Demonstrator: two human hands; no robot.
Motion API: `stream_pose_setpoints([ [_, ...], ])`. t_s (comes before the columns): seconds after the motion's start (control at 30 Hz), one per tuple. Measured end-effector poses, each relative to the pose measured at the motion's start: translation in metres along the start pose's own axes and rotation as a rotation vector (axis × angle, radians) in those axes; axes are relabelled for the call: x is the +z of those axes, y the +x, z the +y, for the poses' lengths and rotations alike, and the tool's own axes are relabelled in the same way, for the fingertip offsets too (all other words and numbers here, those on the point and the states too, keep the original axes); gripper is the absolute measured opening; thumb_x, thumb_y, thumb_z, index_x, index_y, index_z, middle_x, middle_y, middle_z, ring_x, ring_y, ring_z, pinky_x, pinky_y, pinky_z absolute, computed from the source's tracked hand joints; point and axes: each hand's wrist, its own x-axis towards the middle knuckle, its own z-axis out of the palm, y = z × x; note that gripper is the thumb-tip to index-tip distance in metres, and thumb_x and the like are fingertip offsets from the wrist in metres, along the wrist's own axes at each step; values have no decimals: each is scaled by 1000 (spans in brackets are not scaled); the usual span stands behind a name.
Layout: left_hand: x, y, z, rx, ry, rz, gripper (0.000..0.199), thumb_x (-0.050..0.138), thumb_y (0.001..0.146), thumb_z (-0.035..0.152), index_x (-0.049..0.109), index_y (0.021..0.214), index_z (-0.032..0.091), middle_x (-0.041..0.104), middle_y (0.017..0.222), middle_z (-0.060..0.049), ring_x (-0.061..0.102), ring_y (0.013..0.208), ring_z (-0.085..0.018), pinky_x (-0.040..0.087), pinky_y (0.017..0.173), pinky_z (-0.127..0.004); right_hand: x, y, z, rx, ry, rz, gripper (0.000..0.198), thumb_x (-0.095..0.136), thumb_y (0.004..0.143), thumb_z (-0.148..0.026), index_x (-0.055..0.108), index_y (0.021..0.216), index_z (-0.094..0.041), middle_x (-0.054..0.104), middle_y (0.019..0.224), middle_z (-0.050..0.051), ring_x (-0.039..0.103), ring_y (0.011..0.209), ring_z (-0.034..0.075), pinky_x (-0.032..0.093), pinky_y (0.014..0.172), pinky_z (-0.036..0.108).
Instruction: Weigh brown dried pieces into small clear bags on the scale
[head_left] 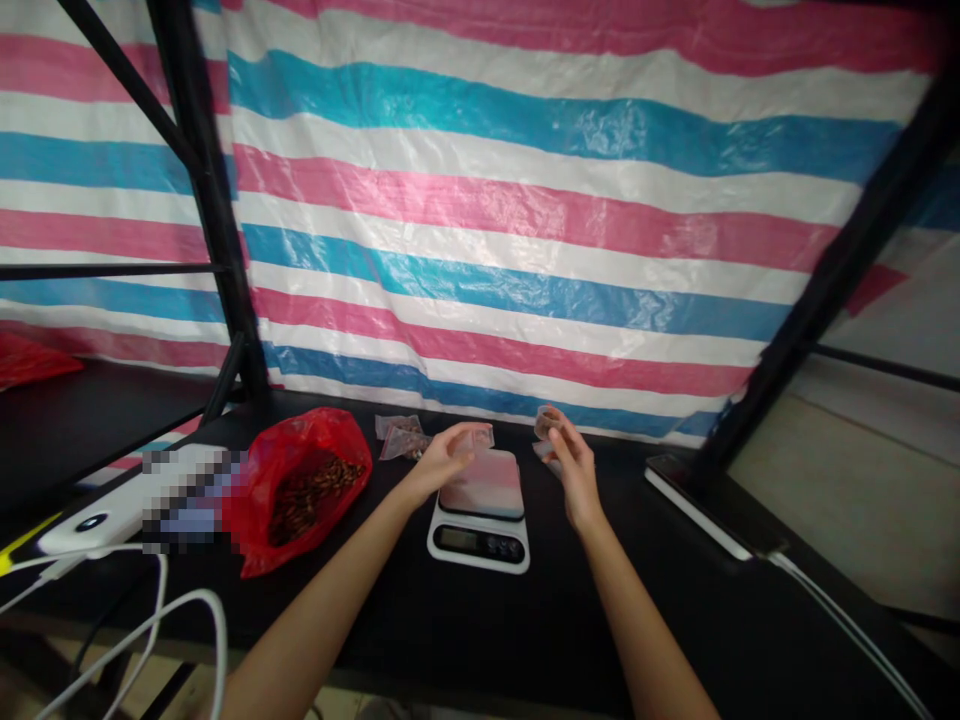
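- Far left: a red plastic sheet or bag (37, 360) lies on a dark shelf (112, 400).
- Left: a white device (112, 510), partly pixelated, rests on the black tabletop (465, 640). A white cable (214, 615) loops at its near side.
- Left of centre: a red plastic bag (259, 475) stands open toward the near right. Brown bean-like pieces (319, 492) lie inside it.
- Far side, right of the red plastic bag: small clear bags (403, 440) lie together with brown contents.
- Centre left: the left hand (444, 460) is partly closed, thumb and fingers pinching a clear plastic piece (482, 436) above the far left part of the scale.
- Centre: a white digital scale (480, 490) sits flat, display panel (478, 544) on the near side. The display reading is not legible.
- Centre right: the right hand (577, 470) is raised beside the scale, fingers closed around a small clear container (545, 422) with brownish contents. A clear flap (547, 456) shows below it; its attachment cannot be determined.
- Right: a slim white-and-black device (697, 505) lies on the tabletop, white cords (847, 620) leading from its near end.
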Motion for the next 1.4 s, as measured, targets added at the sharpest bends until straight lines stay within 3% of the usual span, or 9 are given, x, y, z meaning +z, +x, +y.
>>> stream_pose_setpoints([
  [0.17,4,-1,2,-12,-12,19,63,58,65,57,55,110,13,59,108,-14,53,103,-26,35,93,-35,-2,0,-3,-15,77,-15,51,49,78,-45,44,125,-24,49,125,5,53,101,20,48,71,28],
  [0.33,11,-3,6,-25,-13,-13,54,60,69,49,54,110,15,58,110,-12,52,104,-24,34,94,-34,10,-6,-6,-14,199,-112,48,56,76,-43,43,119,-25,59,108,6,58,96,20,45,84,36],
  [0.43,13,-3,5,-31,-34,-16,55,62,67,48,53,110,15,58,109,-12,53,102,-23,36,93,-35,17,-9,-4,-17,206,-166,42,58,73,-43,44,108,-26,60,102,5,61,89,20,46,82,37],
  [0.53,14,-2,3,-2,-1,5,53,64,66,48,55,105,15,59,106,-11,53,101,-23,36,93,-36,19,-10,-1,-23,138,-188,38,59,72,-44,46,103,-25,58,106,6,58,94,20,47,80,36],
  [0.9,14,-4,-7,-64,-53,-22,57,65,63,49,52,105,14,64,88,-9,59,87,-21,42,80,-31,26,-16,-6,-117,26,-325,32,55,78,-38,55,106,-24,57,111,6,51,106,21,39,92,36],
  [1.4,23,-3,-11,-72,55,6,46,70,62,37,52,97,14,58,91,-5,55,84,-16,41,78,-28,40,-25,-4,-138,80,-206,31,61,74,-27,48,102,-25,58,106,5,55,98,18,45,82,31],
])
